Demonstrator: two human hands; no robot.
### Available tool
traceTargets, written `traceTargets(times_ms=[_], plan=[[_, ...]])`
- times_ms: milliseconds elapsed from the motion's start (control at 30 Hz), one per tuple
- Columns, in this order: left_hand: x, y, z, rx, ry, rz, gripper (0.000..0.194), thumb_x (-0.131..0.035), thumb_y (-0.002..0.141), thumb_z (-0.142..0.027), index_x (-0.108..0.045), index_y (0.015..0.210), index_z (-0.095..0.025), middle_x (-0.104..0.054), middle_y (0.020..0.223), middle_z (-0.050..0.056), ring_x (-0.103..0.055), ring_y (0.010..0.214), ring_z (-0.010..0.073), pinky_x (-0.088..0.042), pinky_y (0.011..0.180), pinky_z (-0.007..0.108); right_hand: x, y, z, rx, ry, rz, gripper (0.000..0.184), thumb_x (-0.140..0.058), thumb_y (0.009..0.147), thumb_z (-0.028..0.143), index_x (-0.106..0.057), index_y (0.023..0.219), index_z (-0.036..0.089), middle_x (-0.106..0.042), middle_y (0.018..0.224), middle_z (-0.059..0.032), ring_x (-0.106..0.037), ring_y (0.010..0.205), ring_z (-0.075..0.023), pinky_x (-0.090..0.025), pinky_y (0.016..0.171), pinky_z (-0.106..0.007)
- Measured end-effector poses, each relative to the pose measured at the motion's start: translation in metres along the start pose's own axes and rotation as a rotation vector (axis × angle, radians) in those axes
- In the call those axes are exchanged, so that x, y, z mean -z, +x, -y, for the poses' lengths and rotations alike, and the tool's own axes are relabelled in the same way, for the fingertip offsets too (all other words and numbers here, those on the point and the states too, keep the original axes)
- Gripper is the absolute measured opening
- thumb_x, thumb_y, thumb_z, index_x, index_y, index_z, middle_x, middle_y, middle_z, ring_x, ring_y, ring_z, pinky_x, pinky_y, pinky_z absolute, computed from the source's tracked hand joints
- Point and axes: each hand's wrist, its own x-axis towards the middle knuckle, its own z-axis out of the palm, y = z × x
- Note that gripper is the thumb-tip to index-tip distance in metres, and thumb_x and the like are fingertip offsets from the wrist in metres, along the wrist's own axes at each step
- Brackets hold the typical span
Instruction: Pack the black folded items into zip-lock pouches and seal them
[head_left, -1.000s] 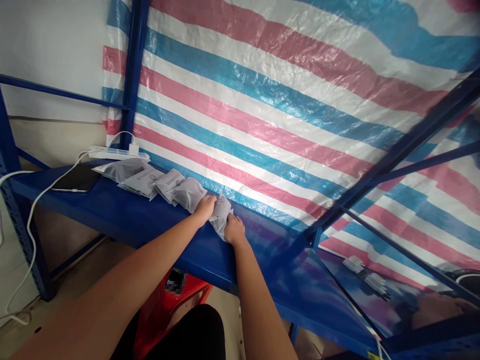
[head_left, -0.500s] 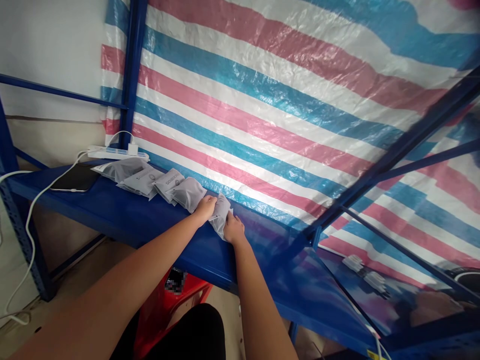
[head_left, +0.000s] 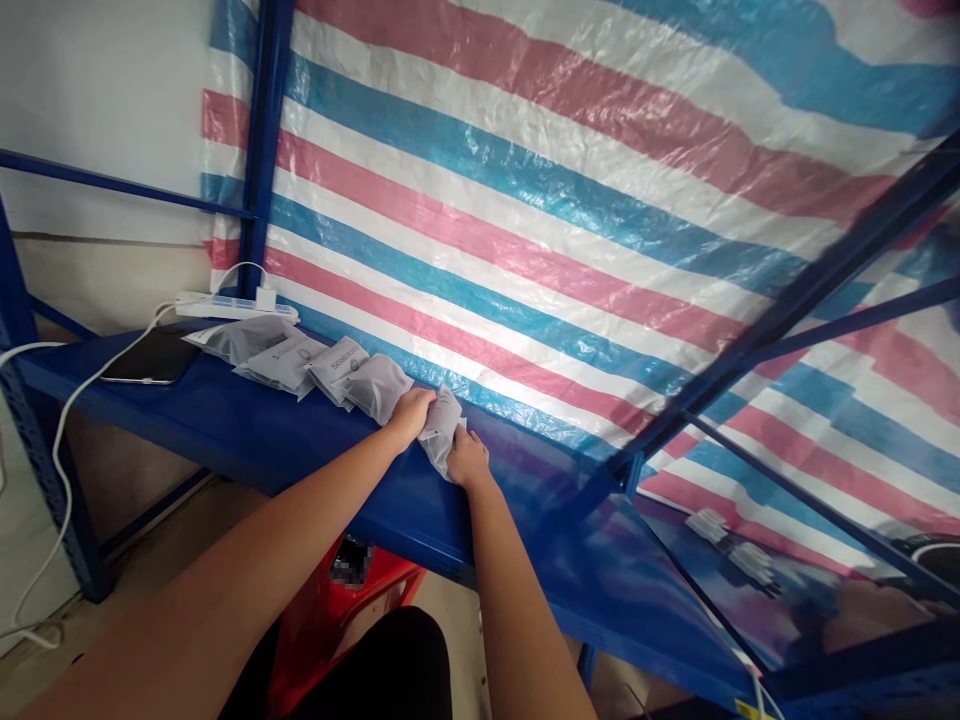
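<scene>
Between my two hands, on the blue shelf [head_left: 517, 500], is a frosted plastic bag [head_left: 441, 428], its contents not clear. My left hand [head_left: 412, 415] grips its left edge with the fingers closed. My right hand [head_left: 468, 458] is curled around its right edge, some fingertips hidden behind the plastic. To the left of my left hand lies a row of similar frosted bags, overlapping one another: a plump bag [head_left: 378, 386], a bag with dark lettering [head_left: 337, 366], another printed bag [head_left: 279, 362] and a bag at the far left end [head_left: 238, 338].
A dark tablet-like device [head_left: 150, 356] with a white cable lies at the shelf's left end, near a white power strip [head_left: 236, 306]. Blue metal posts [head_left: 266, 150] and a striped plastic sheet [head_left: 480, 220] stand behind. Below is a red stool [head_left: 375, 590]. White items [head_left: 731, 550] lie at right.
Almost nothing differs. My left hand has shifted very slightly on the bag's edge; my right hand and the row of bags look the same.
</scene>
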Motion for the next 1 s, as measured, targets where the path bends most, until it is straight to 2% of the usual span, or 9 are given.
traceTargets(times_ms=[67, 200, 367, 533, 733, 900, 1000], plan=[[0.000, 0.002, 0.002, 0.018, 0.021, -0.022, 0.017, -0.064, 0.079, -0.035, -0.065, 0.081, -0.018, -0.073, 0.086, 0.007, -0.069, 0.090, 0.0254, -0.055, 0.081, 0.035, -0.001, 0.001, 0.000, -0.010, 0.004, -0.003, 0.057, -0.037, 0.101, 0.030, -0.037, 0.158, 0.023, -0.048, 0.157, -0.0083, -0.032, 0.151, -0.0336, -0.027, 0.120, -0.052], [-0.001, 0.004, 0.004, 0.007, -0.027, 0.054, 0.018, -0.060, 0.083, -0.034, -0.066, 0.089, -0.019, -0.073, 0.098, 0.007, -0.069, 0.092, 0.0239, -0.055, 0.083, 0.035, -0.001, 0.001, -0.001, -0.002, -0.005, 0.008, 0.063, -0.046, 0.098, 0.034, -0.035, 0.158, 0.020, -0.048, 0.157, -0.0120, -0.032, 0.151, -0.0353, -0.027, 0.120, -0.052], [0.002, 0.009, 0.009, -0.015, 0.111, -0.068, 0.020, -0.061, 0.085, -0.038, -0.065, 0.089, -0.019, -0.072, 0.094, 0.007, -0.067, 0.097, 0.0243, -0.053, 0.086, 0.034, -0.002, 0.001, 0.000, -0.022, 0.015, -0.002, 0.058, -0.034, 0.101, 0.029, -0.034, 0.158, 0.022, -0.047, 0.158, -0.0094, -0.031, 0.152, -0.0343, -0.026, 0.120, -0.053], [0.003, 0.013, 0.013, -0.018, 0.126, -0.008, 0.023, -0.059, 0.087, -0.040, -0.066, 0.092, -0.019, -0.071, 0.096, 0.007, -0.067, 0.095, 0.0243, -0.053, 0.083, 0.034, -0.003, 0.001, 0.000, -0.020, 0.006, -0.018, 0.056, -0.036, 0.101, 0.031, -0.039, 0.156, 0.022, -0.048, 0.157, -0.0107, -0.034, 0.151, -0.0331, -0.027, 0.120, -0.051], [0.003, 0.013, 0.015, -0.030, 0.146, 0.005, 0.024, -0.059, 0.087, -0.041, -0.065, 0.087, -0.019, -0.070, 0.089, 0.007, -0.066, 0.092, 0.0242, -0.053, 0.079, 0.032, -0.003, 0.002, 0.000, -0.006, -0.019, -0.049, 0.052, -0.040, 0.099, 0.027, -0.047, 0.151, 0.022, -0.050, 0.155, -0.0116, -0.041, 0.147, -0.0308, -0.032, 0.117, -0.045], [0.003, 0.010, 0.012, -0.026, 0.148, 0.005, 0.026, -0.060, 0.086, -0.044, -0.066, 0.088, -0.019, -0.071, 0.094, 0.008, -0.067, 0.091, 0.0247, -0.053, 0.078, 0.034, -0.005, 0.002, -0.001, 0.004, -0.023, -0.069, 0.051, -0.036, 0.101, 0.027, -0.048, 0.149, 0.017, -0.047, 0.157, -0.0135, -0.039, 0.148, -0.0316, -0.031, 0.118, -0.045], [0.002, 0.007, 0.009, -0.029, 0.078, 0.043, 0.026, -0.062, 0.084, -0.044, -0.065, 0.087, -0.019, -0.071, 0.091, 0.008, -0.067, 0.089, 0.0240, -0.054, 0.079, 0.034, -0.003, 0.003, -0.002, 0.022, -0.011, -0.075, 0.054, -0.047, 0.097, 0.032, -0.048, 0.149, 0.016, -0.054, 0.150, -0.0155, -0.045, 0.143, -0.0333, -0.035, 0.115, -0.044]])
